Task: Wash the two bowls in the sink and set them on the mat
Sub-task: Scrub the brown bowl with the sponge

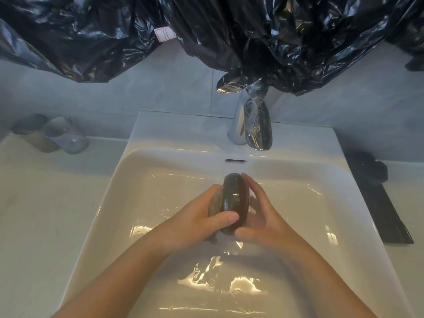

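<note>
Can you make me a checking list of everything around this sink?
Surface: white sink, basin wet; pale counter on both sides.
Job's things: dark bowl held on edge over the basin; black mat on the right counter, with a blurred dark thing at its far end.
Clutter: two glasses on the left counter.
Grippers: left hand grips the bowl; right hand lies flat against its other side.
Cables: nothing seen.
Surroundings: chrome tap; black plastic sheeting over a grey wall.
</note>
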